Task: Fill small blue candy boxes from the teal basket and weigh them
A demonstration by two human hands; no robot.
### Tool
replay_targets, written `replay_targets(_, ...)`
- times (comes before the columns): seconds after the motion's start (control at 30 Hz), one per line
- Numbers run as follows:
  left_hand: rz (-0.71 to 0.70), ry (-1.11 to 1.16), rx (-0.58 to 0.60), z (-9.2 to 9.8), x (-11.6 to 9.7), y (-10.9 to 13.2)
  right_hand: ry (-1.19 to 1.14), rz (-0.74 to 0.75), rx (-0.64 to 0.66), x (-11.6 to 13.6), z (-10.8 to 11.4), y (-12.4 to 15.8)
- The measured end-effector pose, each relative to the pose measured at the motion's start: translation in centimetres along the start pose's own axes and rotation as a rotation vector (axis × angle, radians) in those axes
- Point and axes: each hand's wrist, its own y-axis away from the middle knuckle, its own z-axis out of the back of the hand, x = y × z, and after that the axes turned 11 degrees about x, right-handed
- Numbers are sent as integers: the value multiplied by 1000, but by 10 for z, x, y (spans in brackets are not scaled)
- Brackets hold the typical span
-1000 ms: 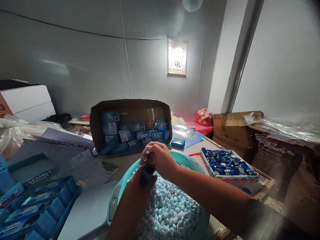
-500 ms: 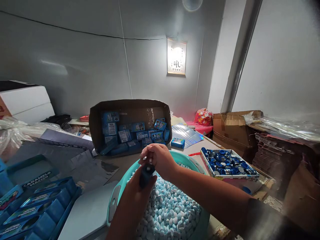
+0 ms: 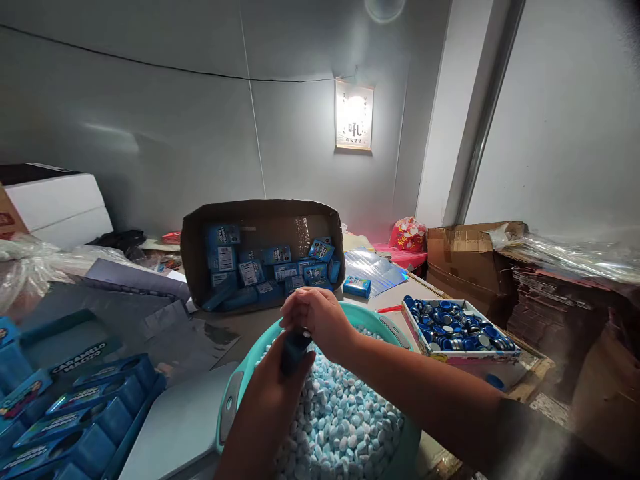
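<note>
My left hand [image 3: 275, 387] is wrapped round a small dark blue container [image 3: 294, 350], its dark top tilted up toward my other hand. Cupped over that top, my right hand [image 3: 324, 321] has its fingers curled in; they largely hide the small white candies at the container's mouth. Both hands are above a turquoise basin [image 3: 235, 373] with grey handles. Heaped inside the basin are pale blue and white oval candies [image 3: 345, 413].
A cardboard box [image 3: 260, 210] of blue packs lies open behind the basin, with one blue pack [image 3: 357, 287] beside it. Blue caps [image 3: 450, 323] fill a tray at right. Blue containers [image 3: 75, 427] stand in a display tray at left, near a pale board [image 3: 175, 420].
White candies that showed between my right fingers and the container are now mostly out of sight. Both hands stay nearly in place; the view has shifted slightly.
</note>
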Motion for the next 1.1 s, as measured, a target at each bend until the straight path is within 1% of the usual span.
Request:
replay_targets(0.07, 4, 26, -10, -2, 3, -1, 9, -6, -7, -1, 1, -1)
replay_targets(0.17, 23, 33, -33, -4, 5, -4, 46, -4, 40, 1, -1, 1)
replay_targets(0.27, 36, 40, -54, -5, 6, -6, 141, 60, 116, 3, -5, 4)
replay_targets(0.4, 16, 38, -90, -7, 10, -8, 313, 127, 173, 4, -5, 9)
replay_targets(0.5, -1, 14, -139, -8, 17, -11, 480, 123, 223, 3, -2, 10)
replay_targets(0.6, -29, 19, -198, -10, 23, -15, 744, 127, 291, 6, 3, 11)
replay_targets(0.67, -58, 35, -220, -11, 27, -18, 878, 99, 344, 9, 5, 11)
replay_targets(0.77, -76, 38, -243, -12, 29, -20, 980, 39, 426, 13, 6, 12)
replay_targets(0.87, -107, 43, -219, -8, 26, -17, 1040, 20, 466, 18, 6, 14)
replay_targets(0.93, -97, 51, -167, -4, 20, -12, 1063, 22, 476, 21, 6, 14)
replay_targets(1.0, -22, 46, -147, -2, 11, -6, 1109, 53, 443, 23, 9, 14)
replay_targets(1.03, 23, 49, -145, -1, 6, -3, 1156, 76, 393, 22, 11, 13)
replay_targets(1.1, 79, 65, -158, -1, -2, 1, 1292, 116, 248, 21, 17, 11)
